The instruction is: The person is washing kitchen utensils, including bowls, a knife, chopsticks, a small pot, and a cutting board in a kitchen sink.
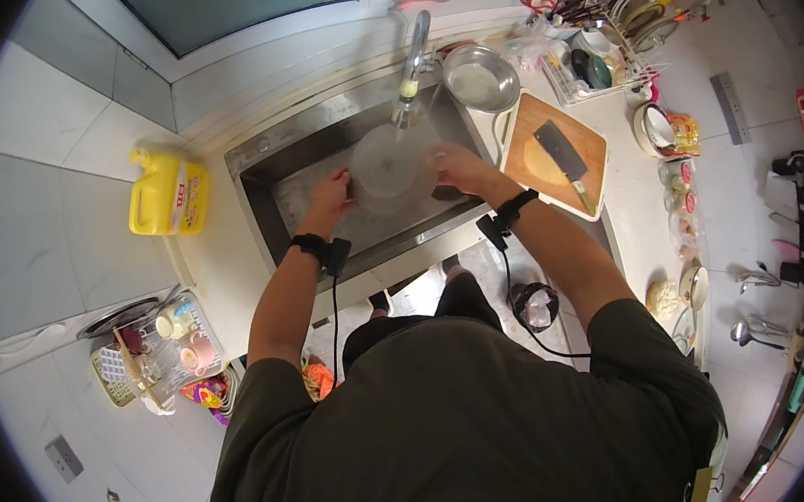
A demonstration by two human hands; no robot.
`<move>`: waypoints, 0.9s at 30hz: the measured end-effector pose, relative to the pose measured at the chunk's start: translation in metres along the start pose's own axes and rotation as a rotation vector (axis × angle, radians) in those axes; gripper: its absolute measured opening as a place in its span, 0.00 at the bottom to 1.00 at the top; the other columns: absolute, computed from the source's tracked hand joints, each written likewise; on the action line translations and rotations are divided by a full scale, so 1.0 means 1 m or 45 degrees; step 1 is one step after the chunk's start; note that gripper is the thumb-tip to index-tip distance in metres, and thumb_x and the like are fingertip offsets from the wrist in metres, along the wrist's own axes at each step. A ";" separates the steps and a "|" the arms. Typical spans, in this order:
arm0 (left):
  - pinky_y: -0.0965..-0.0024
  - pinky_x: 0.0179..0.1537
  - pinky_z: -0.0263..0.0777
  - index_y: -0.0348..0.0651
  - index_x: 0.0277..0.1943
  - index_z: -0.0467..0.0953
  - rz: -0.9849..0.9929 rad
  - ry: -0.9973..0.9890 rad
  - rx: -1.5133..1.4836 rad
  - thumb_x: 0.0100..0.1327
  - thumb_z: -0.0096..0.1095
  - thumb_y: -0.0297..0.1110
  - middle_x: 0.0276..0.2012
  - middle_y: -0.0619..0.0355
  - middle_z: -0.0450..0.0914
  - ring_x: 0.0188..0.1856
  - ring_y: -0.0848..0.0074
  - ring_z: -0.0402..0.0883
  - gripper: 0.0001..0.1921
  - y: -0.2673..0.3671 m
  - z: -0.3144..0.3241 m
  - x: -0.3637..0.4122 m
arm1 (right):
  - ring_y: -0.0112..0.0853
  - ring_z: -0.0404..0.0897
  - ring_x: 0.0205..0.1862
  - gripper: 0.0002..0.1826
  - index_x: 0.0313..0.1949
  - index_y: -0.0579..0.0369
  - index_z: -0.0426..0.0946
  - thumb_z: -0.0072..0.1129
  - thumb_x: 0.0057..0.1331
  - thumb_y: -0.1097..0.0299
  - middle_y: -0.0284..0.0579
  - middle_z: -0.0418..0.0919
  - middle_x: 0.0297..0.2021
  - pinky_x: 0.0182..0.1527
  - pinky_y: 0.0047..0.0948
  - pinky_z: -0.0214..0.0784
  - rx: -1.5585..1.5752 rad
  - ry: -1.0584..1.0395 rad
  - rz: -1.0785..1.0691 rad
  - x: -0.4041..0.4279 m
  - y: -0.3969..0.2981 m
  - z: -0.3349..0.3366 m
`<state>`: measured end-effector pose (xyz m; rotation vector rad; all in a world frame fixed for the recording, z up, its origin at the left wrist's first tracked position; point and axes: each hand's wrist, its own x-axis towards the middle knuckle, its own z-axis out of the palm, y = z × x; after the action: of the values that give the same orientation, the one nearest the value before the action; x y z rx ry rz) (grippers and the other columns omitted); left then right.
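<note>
Both my hands are in the stainless steel sink (281,197), on opposite sides of a round, pale, blurred bowl or basin (387,159). My left hand (329,191) grips its left rim, thumb uppermost. At its right rim is my right hand (458,167), blurred, with curled fingers against the edge. The chrome faucet (417,46) reaches over the bowl's upper part, its spout just above it; whether water runs is hard to tell. What the bowl holds cannot be made out. Black straps with small devices and cables circle both wrists.
Right of the sink, a cleaver (561,152) lies on a wooden cutting board (521,130) in a white tray. A metal bowl (481,78) stands behind it, beside a crowded dish rack (579,97). A yellow jug (168,194) stands left; bowls and jars line the right counter.
</note>
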<state>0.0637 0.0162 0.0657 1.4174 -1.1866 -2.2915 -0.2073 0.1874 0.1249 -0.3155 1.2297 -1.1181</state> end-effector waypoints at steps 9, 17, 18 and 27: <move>0.49 0.57 0.75 0.39 0.64 0.66 -0.253 -0.439 -0.541 0.72 0.51 0.60 0.58 0.45 0.73 0.54 0.56 0.78 0.33 0.013 0.056 0.021 | 0.43 0.80 0.39 0.15 0.49 0.53 0.74 0.60 0.63 0.76 0.44 0.80 0.41 0.42 0.36 0.72 -1.405 0.215 -0.538 -0.049 -0.028 0.032; 0.55 0.48 0.80 0.30 0.62 0.67 -0.089 -0.254 0.020 0.66 0.58 0.27 0.50 0.47 0.79 0.48 0.64 0.82 0.22 -0.008 0.017 0.038 | 0.39 0.75 0.49 0.09 0.40 0.48 0.74 0.58 0.58 0.72 0.42 0.74 0.38 0.60 0.41 0.61 -2.237 0.044 -1.074 -0.068 0.000 0.022; 0.55 0.48 0.80 0.30 0.62 0.67 -0.095 -0.259 0.034 0.66 0.58 0.27 0.50 0.47 0.79 0.48 0.64 0.82 0.22 -0.006 0.019 0.033 | 0.39 0.74 0.51 0.10 0.41 0.48 0.75 0.57 0.58 0.71 0.42 0.74 0.40 0.63 0.40 0.58 -2.326 0.032 -1.140 -0.070 0.005 0.017; 0.58 0.44 0.78 0.44 0.67 0.64 0.166 -0.037 0.188 0.66 0.59 0.28 0.52 0.51 0.79 0.49 0.64 0.81 0.27 0.020 0.028 -0.026 | 0.41 0.78 0.44 0.13 0.46 0.56 0.75 0.63 0.62 0.69 0.49 0.74 0.38 0.46 0.42 0.75 -1.143 0.785 -1.006 -0.023 0.069 -0.010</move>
<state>0.0495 0.0319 0.1036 1.3146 -1.4383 -2.1836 -0.1796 0.2421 0.0844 -1.2903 2.2433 -1.2924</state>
